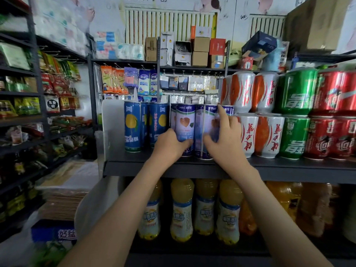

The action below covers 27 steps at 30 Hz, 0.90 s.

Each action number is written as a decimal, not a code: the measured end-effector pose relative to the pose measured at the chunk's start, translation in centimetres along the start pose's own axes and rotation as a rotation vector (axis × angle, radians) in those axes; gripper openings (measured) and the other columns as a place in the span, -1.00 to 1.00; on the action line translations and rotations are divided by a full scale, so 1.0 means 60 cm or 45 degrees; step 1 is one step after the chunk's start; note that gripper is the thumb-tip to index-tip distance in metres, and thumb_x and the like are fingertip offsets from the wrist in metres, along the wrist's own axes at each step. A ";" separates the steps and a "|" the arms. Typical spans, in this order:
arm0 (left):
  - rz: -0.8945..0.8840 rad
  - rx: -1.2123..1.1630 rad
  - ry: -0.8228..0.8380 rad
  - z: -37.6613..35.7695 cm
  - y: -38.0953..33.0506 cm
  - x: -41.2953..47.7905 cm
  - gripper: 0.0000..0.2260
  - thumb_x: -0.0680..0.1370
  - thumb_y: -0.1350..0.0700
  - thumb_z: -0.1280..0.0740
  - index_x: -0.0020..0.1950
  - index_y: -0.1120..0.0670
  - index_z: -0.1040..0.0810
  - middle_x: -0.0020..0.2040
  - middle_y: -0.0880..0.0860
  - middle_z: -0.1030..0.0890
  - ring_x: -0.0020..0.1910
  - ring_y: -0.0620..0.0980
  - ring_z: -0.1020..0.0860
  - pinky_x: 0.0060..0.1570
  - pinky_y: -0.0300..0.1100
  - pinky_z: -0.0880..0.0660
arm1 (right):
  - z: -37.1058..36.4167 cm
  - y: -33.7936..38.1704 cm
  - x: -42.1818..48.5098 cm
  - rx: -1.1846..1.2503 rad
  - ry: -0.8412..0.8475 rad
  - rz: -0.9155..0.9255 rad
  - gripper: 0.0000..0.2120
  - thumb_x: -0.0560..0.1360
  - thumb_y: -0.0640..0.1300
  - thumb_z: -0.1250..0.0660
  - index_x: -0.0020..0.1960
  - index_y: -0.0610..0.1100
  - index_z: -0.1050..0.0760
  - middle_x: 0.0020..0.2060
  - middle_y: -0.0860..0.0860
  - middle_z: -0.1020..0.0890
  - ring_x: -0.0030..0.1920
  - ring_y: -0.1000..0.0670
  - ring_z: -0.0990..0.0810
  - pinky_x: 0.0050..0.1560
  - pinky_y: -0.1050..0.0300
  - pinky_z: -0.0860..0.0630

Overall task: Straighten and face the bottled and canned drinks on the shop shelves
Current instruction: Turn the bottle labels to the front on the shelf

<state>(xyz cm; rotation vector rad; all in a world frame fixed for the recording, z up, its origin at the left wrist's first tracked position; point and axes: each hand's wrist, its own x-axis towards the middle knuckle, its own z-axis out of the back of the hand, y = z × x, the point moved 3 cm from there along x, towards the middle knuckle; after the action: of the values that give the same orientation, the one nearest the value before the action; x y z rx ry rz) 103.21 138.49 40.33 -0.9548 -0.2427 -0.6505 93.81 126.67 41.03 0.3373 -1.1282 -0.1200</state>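
Note:
Tall blue-and-white peach drink cans stand on a dark shelf [134,167]. My left hand [169,144] grips the lower part of the left peach can [184,122]. My right hand [224,137] wraps round the neighbouring peach can [205,124], its index finger pointing up along the can's right side. Two blue cans with a yellow fruit picture [133,126] stand to the left, untouched. Right of my hands stand white-and-orange cans [248,133], green cans [293,135] and red cola cans [327,137], stacked two high.
Yellow juice bottles [182,209] line the shelf below, with orange bottles [285,205] to their right. A white divider panel [111,128] closes the shelf's left end. Snack racks [28,105] fill the left wall; boxes [200,51] sit on top.

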 end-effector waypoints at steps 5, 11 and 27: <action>0.028 -0.167 0.210 0.024 0.011 0.011 -0.75 0.44 0.03 -0.47 0.07 0.03 -0.54 0.09 0.02 -0.62 0.03 -0.05 -0.57 0.05 -0.16 -0.50 | 0.032 -0.003 0.058 -0.123 0.123 0.067 -0.49 0.54 -0.09 -0.30 0.46 -0.04 -0.26 0.32 -0.10 -0.35 0.31 -0.12 -0.21 0.24 0.08 -0.13; 0.067 -0.243 0.190 0.017 0.020 0.009 -0.64 0.42 0.01 -0.48 0.16 0.05 -0.51 0.08 -0.01 -0.60 0.03 -0.07 -0.55 0.04 -0.16 -0.48 | 0.040 0.012 0.091 -0.259 0.200 0.153 -0.65 0.44 0.05 -0.40 0.14 -0.05 -0.39 0.08 0.12 -0.44 0.33 0.01 -0.24 0.33 0.07 0.05; -0.090 -0.194 -0.237 -0.003 -0.012 -0.012 -0.13 0.36 -0.10 -0.51 0.49 0.10 -0.07 0.39 0.10 -0.37 0.31 0.11 -0.42 0.19 -0.02 -0.44 | 0.066 -0.068 0.066 -0.461 0.116 0.176 -0.55 0.57 0.03 -0.23 0.43 0.01 -0.28 0.35 0.06 -0.41 0.35 -0.01 -0.29 0.38 0.00 0.07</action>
<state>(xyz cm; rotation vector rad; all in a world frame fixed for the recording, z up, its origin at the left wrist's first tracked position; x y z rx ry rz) 102.18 138.35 40.35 -1.1595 -0.3977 -0.6522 92.28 120.95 44.67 -0.0569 -1.0132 -0.1817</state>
